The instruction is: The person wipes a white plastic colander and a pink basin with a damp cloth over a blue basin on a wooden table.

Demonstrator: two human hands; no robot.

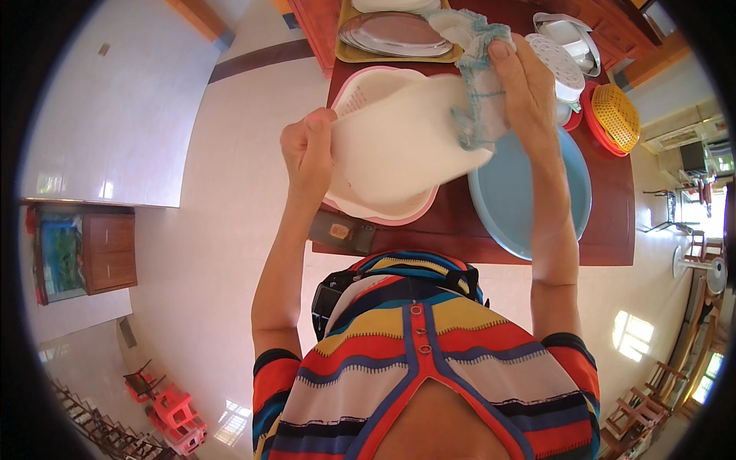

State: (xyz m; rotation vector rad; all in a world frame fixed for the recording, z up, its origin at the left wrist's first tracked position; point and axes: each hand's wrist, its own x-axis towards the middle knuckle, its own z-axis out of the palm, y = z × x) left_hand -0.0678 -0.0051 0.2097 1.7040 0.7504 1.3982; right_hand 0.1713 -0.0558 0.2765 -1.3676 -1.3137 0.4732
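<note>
My left hand (309, 144) grips the left edge of a white plastic board or tray (397, 138), slightly blurred; which of the two I cannot tell. It is held over a white basin with a pink rim (382, 220) on the dark red wooden table (609, 213). In my right hand (526, 86) is a bunched white cloth with teal stripes (483, 75), which hangs down over the board's right end. A large light-blue basin (506, 195) stands to the right, partly behind my right forearm.
Oval metal plates (394, 34) lie stacked on a yellow tray (397, 59) at the back. At the right are a white perforated plastic piece (560, 63), white dishes (566, 40) and a yellow basket (618, 118) on red basins (592, 123). A dark phone (359, 237) lies at the table's front edge.
</note>
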